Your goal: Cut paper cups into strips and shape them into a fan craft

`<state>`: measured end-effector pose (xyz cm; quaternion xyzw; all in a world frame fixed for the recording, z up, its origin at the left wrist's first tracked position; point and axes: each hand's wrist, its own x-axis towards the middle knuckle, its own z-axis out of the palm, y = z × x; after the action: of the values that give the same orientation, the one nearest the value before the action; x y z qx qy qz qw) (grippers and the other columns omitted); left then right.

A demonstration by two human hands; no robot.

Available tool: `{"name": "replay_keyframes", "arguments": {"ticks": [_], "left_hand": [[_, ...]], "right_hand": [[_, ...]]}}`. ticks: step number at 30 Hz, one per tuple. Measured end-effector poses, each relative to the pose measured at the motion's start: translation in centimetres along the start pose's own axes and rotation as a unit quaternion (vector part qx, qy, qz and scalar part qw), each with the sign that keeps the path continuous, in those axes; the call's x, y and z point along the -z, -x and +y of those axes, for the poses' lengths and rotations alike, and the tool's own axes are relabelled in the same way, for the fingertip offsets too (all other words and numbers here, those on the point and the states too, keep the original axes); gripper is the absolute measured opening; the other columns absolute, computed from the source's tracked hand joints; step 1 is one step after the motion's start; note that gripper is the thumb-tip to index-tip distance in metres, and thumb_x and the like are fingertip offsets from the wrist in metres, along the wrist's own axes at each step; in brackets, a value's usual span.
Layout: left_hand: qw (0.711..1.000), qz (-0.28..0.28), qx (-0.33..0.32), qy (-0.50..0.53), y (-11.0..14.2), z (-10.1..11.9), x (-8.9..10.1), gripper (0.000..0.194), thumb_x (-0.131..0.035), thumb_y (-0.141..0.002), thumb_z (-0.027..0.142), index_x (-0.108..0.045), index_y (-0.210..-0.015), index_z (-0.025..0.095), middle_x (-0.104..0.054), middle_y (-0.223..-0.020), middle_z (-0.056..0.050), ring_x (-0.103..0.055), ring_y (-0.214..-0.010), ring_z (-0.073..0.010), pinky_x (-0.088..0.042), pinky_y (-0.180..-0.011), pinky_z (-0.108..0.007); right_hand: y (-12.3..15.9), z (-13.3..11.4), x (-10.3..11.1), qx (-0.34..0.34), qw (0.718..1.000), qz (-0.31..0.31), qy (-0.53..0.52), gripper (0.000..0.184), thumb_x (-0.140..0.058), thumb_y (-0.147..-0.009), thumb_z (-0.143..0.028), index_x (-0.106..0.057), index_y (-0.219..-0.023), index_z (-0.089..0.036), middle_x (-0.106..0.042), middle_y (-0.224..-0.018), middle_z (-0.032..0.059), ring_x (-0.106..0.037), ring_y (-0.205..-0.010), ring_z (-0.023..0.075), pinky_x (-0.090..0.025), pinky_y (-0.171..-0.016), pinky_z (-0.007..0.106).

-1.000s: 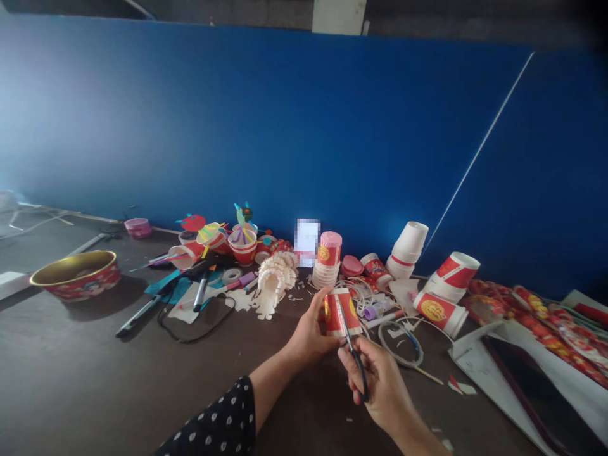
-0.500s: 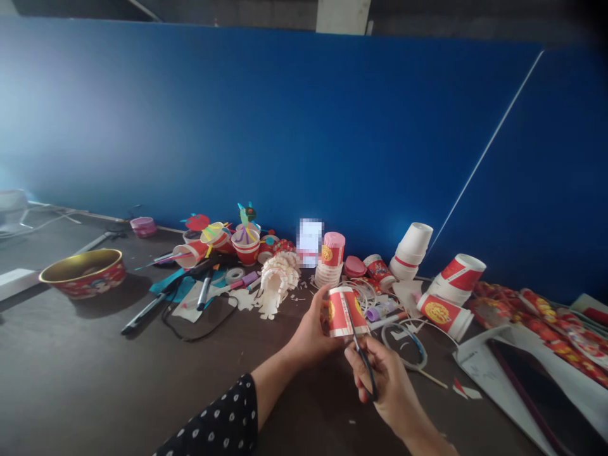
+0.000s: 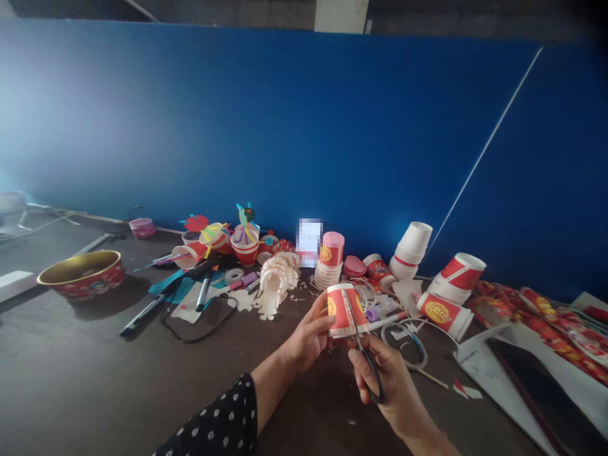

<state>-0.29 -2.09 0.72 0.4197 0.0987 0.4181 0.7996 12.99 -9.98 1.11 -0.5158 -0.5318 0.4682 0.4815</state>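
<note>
My left hand (image 3: pixel 308 337) grips a red-and-white paper cup (image 3: pixel 346 310) lying on its side, with a gold emblem on it. My right hand (image 3: pixel 387 380) holds black-handled scissors (image 3: pixel 369 366) below the cup. Their blade runs up into the cup's wall along a narrow slit. The fingers of my right hand wrap the handles, and the loops are partly hidden. Both hands are held above the dark tabletop (image 3: pixel 142 380).
Ahead stand stacked white paper cups (image 3: pixel 409 250), a fringed cut-paper cup (image 3: pixel 278 278), and a pink-topped cup stack (image 3: pixel 330 259). Left lie a gold-lined red bowl (image 3: pixel 82 274), markers, and tape (image 3: pixel 234 276). Red-gold wrapping paper (image 3: pixel 536 323) lies right. A blue wall (image 3: pixel 285 120) stands behind.
The cup has turned in my left hand, showing more of its open end. The scissors have shifted slightly right and remain in the cup's wall.
</note>
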Motion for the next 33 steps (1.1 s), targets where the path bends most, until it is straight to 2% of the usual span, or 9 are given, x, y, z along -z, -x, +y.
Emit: {"name": "replay_keyframes", "arguments": {"ticks": [3,7,13,18,23,27,33], "left_hand": [[0.998,0.051,0.015,0.031,-0.1,-0.3,0.3,0.052,-0.055,-0.079,0.042,-0.046,-0.122,0.015,-0.059,-0.11,-0.014,-0.057,-0.098,-0.0271,-0.045,-0.083,-0.039],[0.992,0.097,0.043,0.066,-0.3,-0.5,0.8,0.052,-0.056,-0.077,0.047,-0.053,-0.114,0.011,-0.062,-0.105,-0.015,-0.059,-0.094,-0.0267,-0.044,-0.086,-0.041],[0.986,0.13,0.032,0.102,-0.5,-0.4,0.4,0.05,-0.065,-0.071,0.042,-0.055,-0.109,0.011,-0.064,-0.098,-0.013,-0.061,-0.088,-0.0254,-0.045,-0.085,-0.039],[0.978,0.187,0.025,0.094,-0.5,-0.4,0.3,0.043,-0.065,-0.072,0.037,-0.056,-0.106,0.013,-0.065,-0.093,-0.01,-0.062,-0.082,-0.022,-0.047,-0.08,-0.036],[0.971,0.213,0.011,0.107,-0.9,-0.2,0.9,0.038,-0.064,-0.073,0.038,-0.056,-0.102,0.015,-0.064,-0.092,-0.011,-0.061,-0.078,-0.021,-0.049,-0.076,-0.036],[0.96,0.25,-0.013,0.122,-1.2,0.3,1.2,0.038,-0.063,-0.073,0.039,-0.055,-0.103,0.017,-0.063,-0.093,-0.009,-0.06,-0.075,-0.0193,-0.051,-0.071,-0.035],[0.962,0.238,-0.053,0.121,-1.3,0.4,1.4,0.047,-0.066,-0.071,0.037,-0.05,-0.114,0.024,-0.061,-0.097,-0.006,-0.06,-0.077,-0.0178,-0.052,-0.069,-0.034]], "right_hand": [[0.0,0.1,-0.1,0.001,1.0,-0.024,-0.005,0.036,-0.059,-0.075,-0.051,-0.051,-0.075,-0.016,-0.046,-0.047,-0.0075,-0.041,-0.034,0.004,-0.032,-0.036,0.016],[0.0,0.3,-0.3,-0.014,0.999,-0.046,-0.008,0.037,-0.061,-0.073,-0.051,-0.051,-0.078,-0.016,-0.047,-0.046,-0.0078,-0.041,-0.033,0.0039,-0.031,-0.035,0.016],[0.0,0.3,-0.6,-0.026,0.998,-0.048,-0.011,0.04,-0.062,-0.071,-0.052,-0.049,-0.079,-0.015,-0.048,-0.045,-0.0078,-0.042,-0.033,0.0049,-0.032,-0.035,0.016],[-0.1,0.3,-0.5,-0.032,0.997,-0.062,-0.026,0.043,-0.065,-0.067,-0.053,-0.049,-0.08,-0.015,-0.05,-0.049,-0.0069,-0.045,-0.036,0.0054,-0.033,-0.038,0.017],[0.0,0.1,-0.6,-0.04,0.995,-0.087,-0.017,0.048,-0.059,-0.069,-0.06,-0.048,-0.083,-0.015,-0.052,-0.053,-0.005,-0.047,-0.041,0.0063,-0.034,-0.041,0.018],[0.0,0.7,-0.6,-0.056,0.994,-0.09,0.004,0.046,-0.06,-0.07,-0.058,-0.047,-0.084,-0.016,-0.05,-0.054,-0.0059,-0.046,-0.042,0.0062,-0.035,-0.042,0.019],[0.0,1.8,-0.4,-0.035,0.994,-0.084,0.059,0.037,-0.061,-0.074,-0.049,-0.049,-0.088,-0.017,-0.046,-0.056,-0.0066,-0.043,-0.047,0.0076,-0.036,-0.045,0.02]]}}
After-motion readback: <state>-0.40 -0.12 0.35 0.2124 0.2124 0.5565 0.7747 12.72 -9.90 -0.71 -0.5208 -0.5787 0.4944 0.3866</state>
